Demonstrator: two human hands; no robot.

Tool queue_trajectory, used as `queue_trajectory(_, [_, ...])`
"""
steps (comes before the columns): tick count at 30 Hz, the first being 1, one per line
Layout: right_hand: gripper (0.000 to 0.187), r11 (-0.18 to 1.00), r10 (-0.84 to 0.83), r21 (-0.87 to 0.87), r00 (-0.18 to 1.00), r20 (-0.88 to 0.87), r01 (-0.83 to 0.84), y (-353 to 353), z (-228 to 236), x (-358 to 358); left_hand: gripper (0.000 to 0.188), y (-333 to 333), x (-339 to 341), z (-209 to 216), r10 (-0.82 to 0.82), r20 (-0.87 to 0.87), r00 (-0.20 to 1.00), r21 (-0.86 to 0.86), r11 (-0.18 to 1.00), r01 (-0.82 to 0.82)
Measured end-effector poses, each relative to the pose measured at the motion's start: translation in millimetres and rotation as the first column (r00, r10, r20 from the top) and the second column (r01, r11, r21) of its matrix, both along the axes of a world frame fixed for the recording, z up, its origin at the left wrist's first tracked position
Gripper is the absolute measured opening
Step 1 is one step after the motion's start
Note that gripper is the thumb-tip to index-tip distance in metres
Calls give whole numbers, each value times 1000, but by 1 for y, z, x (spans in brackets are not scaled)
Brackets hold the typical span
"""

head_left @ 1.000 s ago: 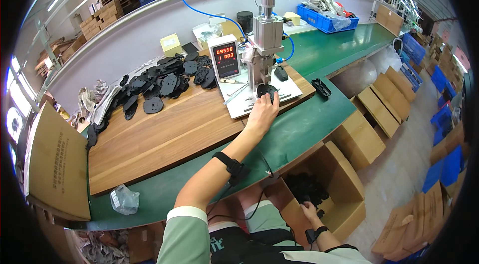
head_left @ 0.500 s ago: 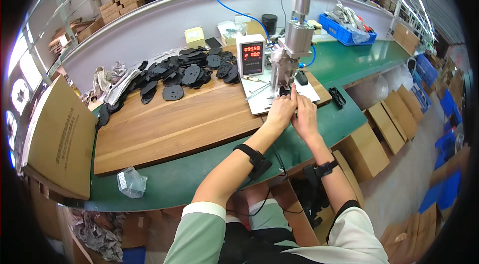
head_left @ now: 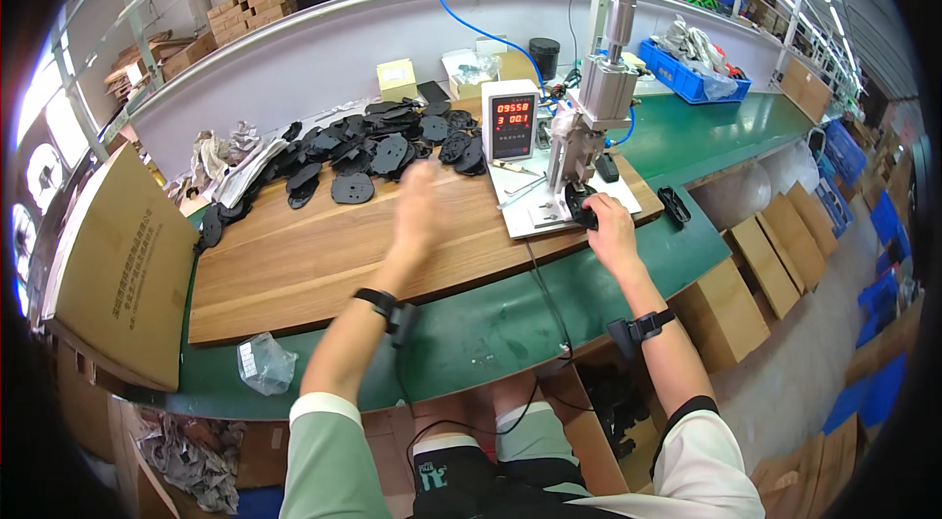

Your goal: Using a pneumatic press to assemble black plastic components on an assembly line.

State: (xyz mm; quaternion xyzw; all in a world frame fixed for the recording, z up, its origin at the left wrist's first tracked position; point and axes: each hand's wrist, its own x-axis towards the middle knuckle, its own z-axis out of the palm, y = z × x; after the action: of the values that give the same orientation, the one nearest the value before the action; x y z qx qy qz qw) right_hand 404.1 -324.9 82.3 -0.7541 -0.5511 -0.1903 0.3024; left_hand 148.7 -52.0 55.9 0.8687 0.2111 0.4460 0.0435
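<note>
My right hand (head_left: 612,228) has its fingers closed on a small black part (head_left: 581,205) under the head of a metal pneumatic press (head_left: 589,117). The fingers hide some of that part. Over the wooden board (head_left: 353,249), my left hand (head_left: 419,210) is smeared by motion, just short of a heap of flat, rounded black pieces (head_left: 339,148) with small holes. One such piece (head_left: 351,189) lies at the heap's near edge. Beside the press stands a white control box (head_left: 510,122) with a red digital display.
A tall cardboard box (head_left: 113,274) stands at the left, with a clear plastic bag (head_left: 266,364) near it on the green bench (head_left: 471,347). A black tray-like part (head_left: 674,206) lies right of the press. Further back sits a blue crate (head_left: 687,77). Cables hang at the bench's front.
My left hand has left the press and swung left toward the heap. My right hand stays at the press, now gripping the black part's edge. The view has shifted slightly.
</note>
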Motion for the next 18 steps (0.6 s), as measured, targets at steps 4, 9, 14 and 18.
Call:
queue_trajectory(4, [39,999,31,12,999,-16,-31,12,-2,-10,70,83,-95,-45,460,-293,838,-84,861,-502])
queue_trajectory(9, [36,999,31,-35,1000,-1,-31,4,-2,-5,68,77,-103,-45,373,-421,827,-207,848,-488])
queue_trajectory(14, [34,998,-23,-56,999,33,25,-8,3,3,64,48,-86,-30,376,-305,875,-162,885,-436])
queue_trajectory(18, [32,999,29,-29,1000,13,-28,7,4,-11,47,72,-108,-50,634,-129,763,48,772,-634])
